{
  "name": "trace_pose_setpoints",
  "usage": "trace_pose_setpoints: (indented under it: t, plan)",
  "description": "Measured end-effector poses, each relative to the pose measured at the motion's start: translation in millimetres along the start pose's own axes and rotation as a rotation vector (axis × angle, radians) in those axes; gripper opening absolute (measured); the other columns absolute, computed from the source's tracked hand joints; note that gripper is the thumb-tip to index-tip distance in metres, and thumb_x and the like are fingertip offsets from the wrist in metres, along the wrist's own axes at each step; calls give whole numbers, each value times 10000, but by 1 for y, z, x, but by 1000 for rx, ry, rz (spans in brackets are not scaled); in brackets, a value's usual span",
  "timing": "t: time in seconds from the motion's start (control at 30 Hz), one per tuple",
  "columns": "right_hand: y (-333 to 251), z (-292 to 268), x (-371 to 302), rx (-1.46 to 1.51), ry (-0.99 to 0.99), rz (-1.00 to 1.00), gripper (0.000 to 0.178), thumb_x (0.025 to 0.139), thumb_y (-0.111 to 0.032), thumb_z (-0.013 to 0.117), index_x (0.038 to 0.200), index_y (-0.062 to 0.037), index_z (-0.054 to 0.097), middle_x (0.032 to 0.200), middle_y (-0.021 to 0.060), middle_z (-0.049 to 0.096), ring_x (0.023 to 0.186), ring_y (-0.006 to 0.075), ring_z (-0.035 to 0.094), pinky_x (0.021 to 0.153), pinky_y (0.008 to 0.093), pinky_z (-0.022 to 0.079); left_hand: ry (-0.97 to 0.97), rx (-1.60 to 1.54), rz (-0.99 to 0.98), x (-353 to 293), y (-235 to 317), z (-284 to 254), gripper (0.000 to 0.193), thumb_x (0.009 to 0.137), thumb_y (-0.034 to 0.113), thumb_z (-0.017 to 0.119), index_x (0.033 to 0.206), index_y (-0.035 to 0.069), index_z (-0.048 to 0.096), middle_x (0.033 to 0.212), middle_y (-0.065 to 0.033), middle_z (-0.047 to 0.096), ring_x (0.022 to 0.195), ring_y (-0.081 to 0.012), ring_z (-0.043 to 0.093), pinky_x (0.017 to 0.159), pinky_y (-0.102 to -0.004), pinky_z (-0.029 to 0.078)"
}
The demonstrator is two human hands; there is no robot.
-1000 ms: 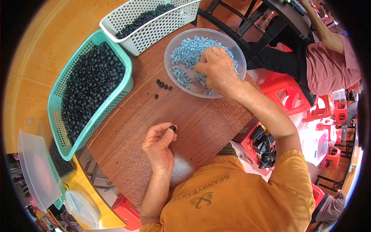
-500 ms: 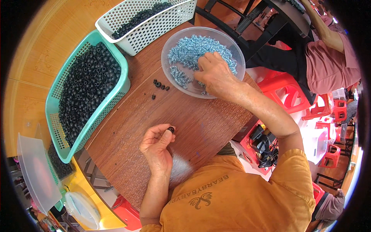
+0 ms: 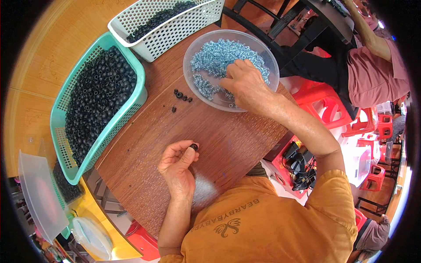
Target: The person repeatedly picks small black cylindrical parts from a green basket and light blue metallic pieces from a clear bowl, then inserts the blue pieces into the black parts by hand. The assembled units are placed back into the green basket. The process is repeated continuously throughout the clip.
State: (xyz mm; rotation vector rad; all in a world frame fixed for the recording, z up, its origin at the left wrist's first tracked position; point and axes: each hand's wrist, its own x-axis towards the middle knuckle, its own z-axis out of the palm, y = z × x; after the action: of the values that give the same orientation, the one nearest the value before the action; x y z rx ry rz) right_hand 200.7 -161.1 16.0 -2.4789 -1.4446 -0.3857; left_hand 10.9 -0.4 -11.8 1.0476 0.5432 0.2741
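My left hand (image 3: 177,163) is over the near part of the brown wooden table (image 3: 153,127), pinching a small black ring-like piece (image 3: 194,147) between thumb and forefinger. My right hand (image 3: 250,85) reaches into a round translucent tub (image 3: 275,65) at the far right of the table. Its fingers are curled among small shiny light-blue ring-like pieces (image 3: 219,52); the fingertips are hidden, so I cannot make out what they hold. Several loose black pieces (image 3: 180,94) lie on the table left of the tub.
A teal basket (image 3: 141,85) full of round black pieces stands at the left. Behind it is a white perforated basket (image 3: 175,41) with more black pieces. Red stools (image 3: 324,94) and a seated person in pink (image 3: 372,74) are at the right.
My right hand has shifted very slightly to the right within the tub. My left hand keeps its pinch on the black piece in the same place.
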Motion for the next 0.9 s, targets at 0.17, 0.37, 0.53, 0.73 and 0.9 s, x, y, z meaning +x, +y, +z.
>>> trace_pose_setpoints:
  t: [0.17,0.37,0.53,0.73,0.9]
  plan:
    - [1,4,7,-59,-30,-40,475,661,-91,668,1133,-78,621,760,89,543,768,241,503,686,347,362,-9,-29,-7,0,0,0,149,770,-22,663,911,-21,615,838,-94,647,729,-134,609,624,-227,499]
    - [-2,15,10,-41,9,-52,207,602,0,616,805,-35,636,755,81,504,760,247,484,674,360,362,-9,-21,-4,0,0,-1,132,791,-6,641,914,-29,601,855,-123,643,685,-144,592,607,-241,467]
    - [1,9,4,129,98,-15,162,600,22,615,749,-43,610,725,85,495,736,268,491,657,369,375,-9,-15,-14,0,0,-1,131,789,3,646,907,-30,601,851,-124,642,689,-144,592,608,-238,467]
    - [7,8,-6,210,100,53,77,669,-3,626,732,-28,589,720,95,511,727,275,501,654,366,392,-33,-29,-4,1,0,-2,151,777,1,666,920,-12,619,846,-93,648,713,-123,597,627,-224,489]
    - [-1,4,-6,252,121,52,91,675,-8,637,745,-29,584,722,92,513,723,276,499,648,366,394,-22,-18,7,0,-1,-1,141,787,16,654,913,-28,609,842,-121,643,692,-142,594,602,-236,473]
